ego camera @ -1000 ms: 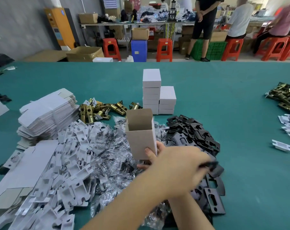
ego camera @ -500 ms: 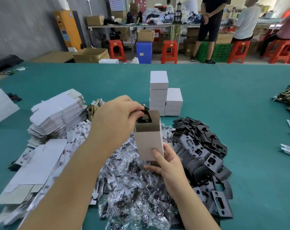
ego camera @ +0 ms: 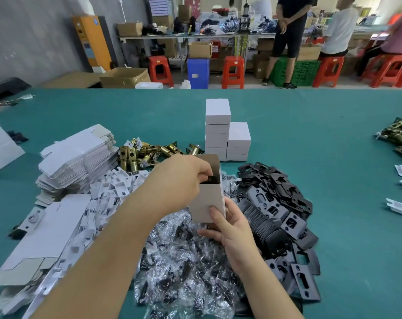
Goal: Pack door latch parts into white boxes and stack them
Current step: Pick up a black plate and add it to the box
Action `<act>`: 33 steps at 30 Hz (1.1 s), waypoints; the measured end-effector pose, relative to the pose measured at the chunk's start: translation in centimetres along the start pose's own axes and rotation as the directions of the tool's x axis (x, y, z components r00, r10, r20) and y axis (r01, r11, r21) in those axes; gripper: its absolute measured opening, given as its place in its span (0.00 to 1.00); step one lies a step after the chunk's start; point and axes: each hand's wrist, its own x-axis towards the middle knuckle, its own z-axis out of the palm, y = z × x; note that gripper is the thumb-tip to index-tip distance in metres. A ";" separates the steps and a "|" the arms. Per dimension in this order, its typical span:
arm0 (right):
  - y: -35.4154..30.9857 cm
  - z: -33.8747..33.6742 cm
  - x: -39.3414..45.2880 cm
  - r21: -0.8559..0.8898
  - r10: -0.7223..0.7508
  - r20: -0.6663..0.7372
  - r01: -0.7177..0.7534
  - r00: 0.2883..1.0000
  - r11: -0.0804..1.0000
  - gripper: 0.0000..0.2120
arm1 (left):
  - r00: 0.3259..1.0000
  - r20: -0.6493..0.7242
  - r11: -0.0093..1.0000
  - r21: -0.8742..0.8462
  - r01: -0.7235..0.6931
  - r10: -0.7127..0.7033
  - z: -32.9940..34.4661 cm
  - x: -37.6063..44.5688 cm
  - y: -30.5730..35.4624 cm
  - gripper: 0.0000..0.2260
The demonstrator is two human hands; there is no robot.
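the open white box stood upright near the middle of the teal table, its flap raised at the far side. the right hand gripped it from below at about 5 o'clock, thumb pressed flat on the near face and fingers curled round the bottom edge. the left hand reached in from 9 o'clock, fingertips bunched together over the box's mouth and pinching a black latch plate that sat partly inside the opening; how much of the plate was in could not be told.

under and around the box lay a heap of clear bags of screws, spreading toward 6 o'clock. at 3 to 4 o'clock of the box a pile of black plates touched that heap. at 12 o'clock, well apart from the hands, stood two stacks of closed white boxes side by side, the left one taller. brass latch bolts lay at 10 to 11 o'clock, with a stack of flat unfolded cartons beside them at 9 to 10 o'clock, and white plastic inserts strewn at 8 to 9 o'clock. more brass parts sat at the table's far right edge, at 2 o'clock.
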 end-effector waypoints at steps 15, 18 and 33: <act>-0.2 0.1 -0.1 -0.004 -0.022 0.005 0.022 1.000 1.000 0.14 | 0.933 0.351 0.981 -0.193 -0.002 0.071 0.4 -0.6 -0.3 0.06; -0.3 0.2 -0.1 -0.010 -0.015 -0.002 0.015 1.000 1.000 0.14 | 0.935 0.344 0.972 -0.234 -0.001 0.083 0.7 -0.7 -0.7 0.06; -0.2 0.1 -0.1 0.090 0.026 -0.061 -0.020 0.998 0.996 0.19 | 0.972 -0.233 0.829 -0.542 -0.139 0.010 -1.2 -1.5 -4.1 0.06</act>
